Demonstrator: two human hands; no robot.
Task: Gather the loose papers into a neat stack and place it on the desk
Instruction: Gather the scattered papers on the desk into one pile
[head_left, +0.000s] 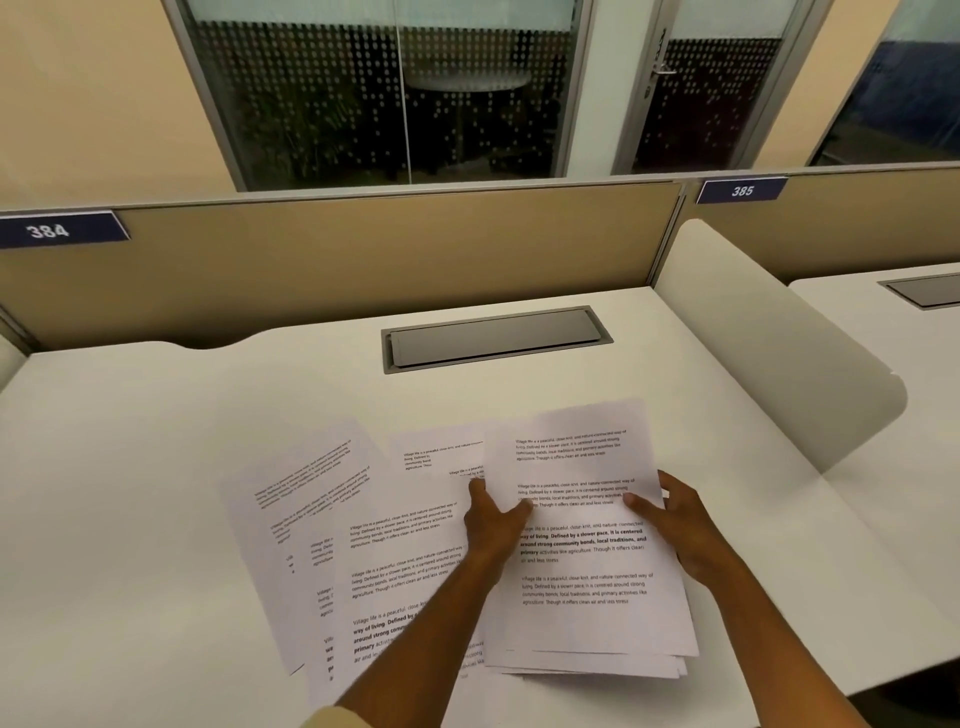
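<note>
Both hands gripping partial stack (587, 561) lower right of frame: left hand (491, 525) pinching left edge, right hand (680, 519) right edge. Loose sheets (332, 519) lying lower centre on desk (156, 467). Risk: uneven bottom edges fanning, sheets slipping out.

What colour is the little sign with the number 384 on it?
The sign is dark navy blue with white numerals, seen best in the head view.

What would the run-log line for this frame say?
stage: gathering | left hand: holds stack | right hand: holds stack | loose sheets: fanned left on desk | stack: uneven
</note>
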